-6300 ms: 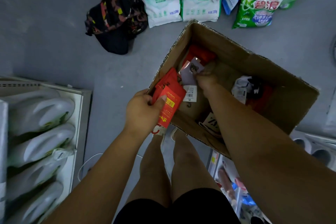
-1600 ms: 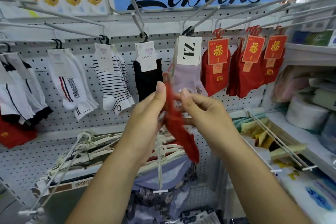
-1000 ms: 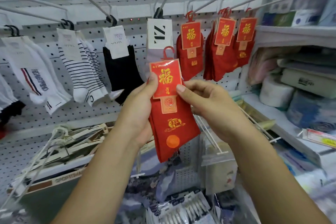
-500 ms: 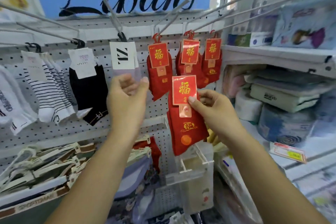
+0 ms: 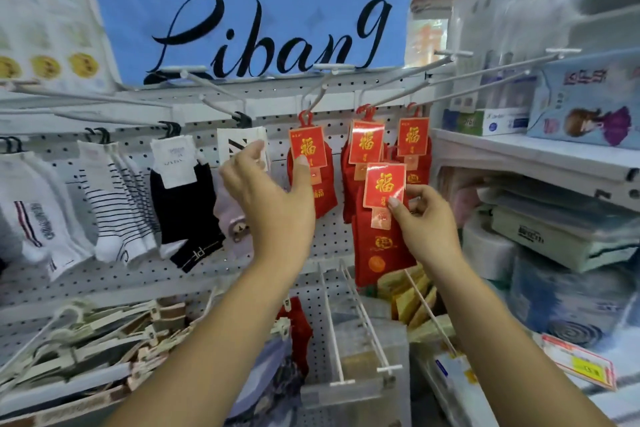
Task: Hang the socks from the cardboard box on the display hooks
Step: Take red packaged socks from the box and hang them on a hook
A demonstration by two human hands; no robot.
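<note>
Red socks [image 5: 382,229] on a red card with a gold character hang from the grip of the right hand [image 5: 424,218], in front of the pegboard [image 5: 104,288] toward its right edge. The thumb lies on the card's lower right corner and the fingers curl behind it, so the grip pinches the card. The pair hangs upright, lower than the display hooks [image 5: 391,99] and not on one. Its card overlaps the bottom of the middle pack [image 5: 365,146] of three like packs that hang on hooks along the upper right of the pegboard. The other two are the left pack [image 5: 310,163] and the right pack [image 5: 412,139].

The left hand [image 5: 273,198] is raised beside them with its grip spread and fingers relaxed, holding nothing. Its thumb tip lies over the left pack's card; whether it touches cannot be told.

Further left on the pegboard hang lilac socks [image 5: 230,215], black socks [image 5: 183,215], striped socks [image 5: 117,211] and white socks [image 5: 34,218]. A blue sign [image 5: 242,10] sits above the top edge, and a shelf [image 5: 519,156] of packaged goods stands to the right.
</note>
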